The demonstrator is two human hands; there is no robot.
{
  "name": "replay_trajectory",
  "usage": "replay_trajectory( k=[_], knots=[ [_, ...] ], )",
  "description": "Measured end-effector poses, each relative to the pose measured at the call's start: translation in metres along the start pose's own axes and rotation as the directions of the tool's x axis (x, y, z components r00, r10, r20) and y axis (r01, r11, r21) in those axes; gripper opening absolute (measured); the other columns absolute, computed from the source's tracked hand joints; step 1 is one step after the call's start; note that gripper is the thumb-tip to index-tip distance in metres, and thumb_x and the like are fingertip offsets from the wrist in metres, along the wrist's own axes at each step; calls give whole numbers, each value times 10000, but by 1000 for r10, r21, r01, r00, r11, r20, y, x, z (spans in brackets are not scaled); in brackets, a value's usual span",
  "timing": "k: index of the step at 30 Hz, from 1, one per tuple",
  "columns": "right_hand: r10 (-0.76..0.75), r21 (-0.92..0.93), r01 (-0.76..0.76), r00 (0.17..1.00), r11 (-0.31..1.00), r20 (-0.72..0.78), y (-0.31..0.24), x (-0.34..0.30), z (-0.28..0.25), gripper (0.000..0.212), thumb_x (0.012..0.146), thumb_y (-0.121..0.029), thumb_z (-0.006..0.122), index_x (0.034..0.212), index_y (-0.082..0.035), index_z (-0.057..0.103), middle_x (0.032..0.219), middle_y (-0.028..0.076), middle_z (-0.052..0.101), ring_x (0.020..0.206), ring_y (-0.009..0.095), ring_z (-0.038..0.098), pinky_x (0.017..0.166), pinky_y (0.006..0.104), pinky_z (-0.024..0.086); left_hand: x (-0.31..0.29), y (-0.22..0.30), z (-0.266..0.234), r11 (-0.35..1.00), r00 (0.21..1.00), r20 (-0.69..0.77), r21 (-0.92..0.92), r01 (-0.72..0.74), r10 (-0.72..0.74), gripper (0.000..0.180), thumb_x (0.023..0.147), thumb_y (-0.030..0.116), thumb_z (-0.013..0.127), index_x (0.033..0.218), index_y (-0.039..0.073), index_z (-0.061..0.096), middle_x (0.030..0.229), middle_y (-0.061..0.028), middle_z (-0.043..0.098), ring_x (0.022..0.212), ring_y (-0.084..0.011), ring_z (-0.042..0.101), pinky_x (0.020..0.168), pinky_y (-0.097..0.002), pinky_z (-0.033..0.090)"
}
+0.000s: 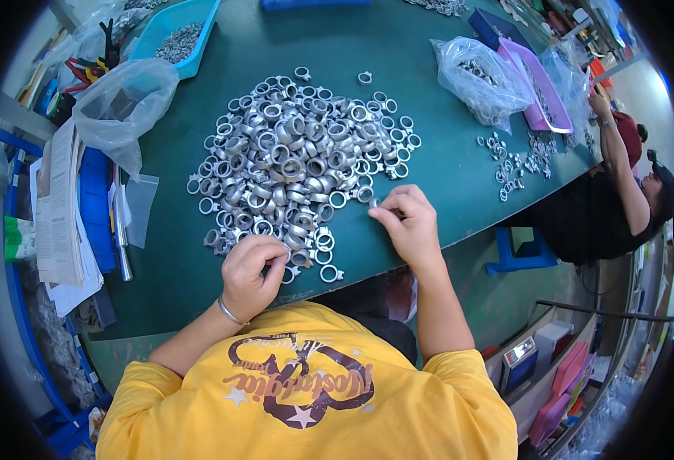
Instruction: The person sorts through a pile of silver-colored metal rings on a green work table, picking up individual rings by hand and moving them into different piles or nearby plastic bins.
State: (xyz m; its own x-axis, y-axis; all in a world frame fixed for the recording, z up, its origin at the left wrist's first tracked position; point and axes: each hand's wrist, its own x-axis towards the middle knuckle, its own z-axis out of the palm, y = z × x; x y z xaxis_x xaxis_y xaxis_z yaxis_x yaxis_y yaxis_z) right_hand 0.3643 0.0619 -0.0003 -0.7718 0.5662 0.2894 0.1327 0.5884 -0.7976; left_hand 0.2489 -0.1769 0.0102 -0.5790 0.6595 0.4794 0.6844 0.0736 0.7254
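Note:
A big heap of silver metal rings (291, 146), each with a small lug, lies on the green tabletop (383, 46) in front of me. My right hand (410, 228) is at the heap's right edge, thumb and fingers pinching one metal ring (374, 204). At the near left edge of the heap is my left hand (253, 277), its fingers curled together beside the rings. What its fingertips hold, if anything, is hidden. Two loose rings (329, 273) (289, 274) lie close to the table's front edge, near my left hand.
Far left are a turquoise tray (191, 54) of small metal parts, a clear plastic bag (126, 107), pliers (109, 46) and papers (57, 207). On the right lie a filled bag (483, 84), a pink tray (536, 84) and scattered parts (509, 165). A co-worker (598, 199) sits beyond, near a blue stool (521, 253).

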Motion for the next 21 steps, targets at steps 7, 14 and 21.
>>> replay_trajectory(
  k=[7, 14, 21],
  knots=[
    [53, -137, -49, 998, 989, 25, -4, 2, -21, 134, 801, -6, 636, 919, -44, 686, 813, 117, 621, 728, 262, 629, 661, 323, 504, 0, -3, 1, 1000, 1000, -2, 8, -19, 19, 160, 724, -95, 665, 835, 4, 607, 845, -104, 626, 699, -203, 613, 591, -251, 483],
    [43, -165, 18, 931, 986, 362, -14, 1, -21, 332, 712, -28, 726, 1026, -86, 637, 798, 98, 545, 737, 242, 592, 639, 328, 480, 0, -2, 0, 1000, 1000, -3, 0, -10, 10, 170, 723, -96, 666, 846, 6, 607, 849, -110, 625, 706, -202, 614, 595, -248, 482],
    [49, -104, -29, 980, 994, 193, -9, -8, -18, 317, 644, -22, 794, 921, -22, 639, 759, 47, 550, 653, 156, 523, 589, 274, 445, 0, -2, 0, 1000, 1000, 3, 10, -21, 21, 165, 724, -96, 667, 843, 3, 610, 848, -109, 627, 704, -200, 614, 599, -252, 484]
  ],
)
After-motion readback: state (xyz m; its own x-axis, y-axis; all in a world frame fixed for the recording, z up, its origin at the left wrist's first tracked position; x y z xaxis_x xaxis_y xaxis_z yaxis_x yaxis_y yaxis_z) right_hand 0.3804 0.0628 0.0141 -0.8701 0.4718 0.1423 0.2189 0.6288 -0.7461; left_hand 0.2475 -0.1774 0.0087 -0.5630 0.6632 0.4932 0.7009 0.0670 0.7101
